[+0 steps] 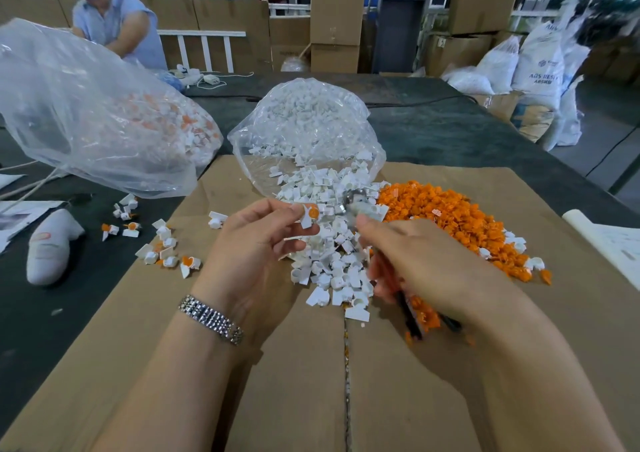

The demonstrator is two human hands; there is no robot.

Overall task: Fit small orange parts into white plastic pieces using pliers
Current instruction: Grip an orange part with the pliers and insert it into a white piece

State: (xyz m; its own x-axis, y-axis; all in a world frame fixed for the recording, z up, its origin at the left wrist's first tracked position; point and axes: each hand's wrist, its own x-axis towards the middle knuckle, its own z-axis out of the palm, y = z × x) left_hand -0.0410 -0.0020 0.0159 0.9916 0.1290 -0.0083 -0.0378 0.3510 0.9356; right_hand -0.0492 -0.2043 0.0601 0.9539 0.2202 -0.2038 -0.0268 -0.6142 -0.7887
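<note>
Two bare forearms reach in from the bottom edge over a flattened cardboard sheet (263, 382). Left hand (252, 243), with a metal watch (211, 318) at the wrist, pinches one white piece (306, 219) between thumb and fingertips; an orange part (313, 212) already sits in it. Right hand (426, 261) curls around the handles of the pliers (356, 205), whose blurred metal nose lies just beside that piece. Both parts look light, stiff and small, likely slippery, so a pinch on the white body's flat sides seems safest. Beyond lie a pile of white pieces (329, 261) spilling from a clear bag (304, 129), an orange heap (446, 216) on the right, and finished pieces (166, 243) on the left.
</note>
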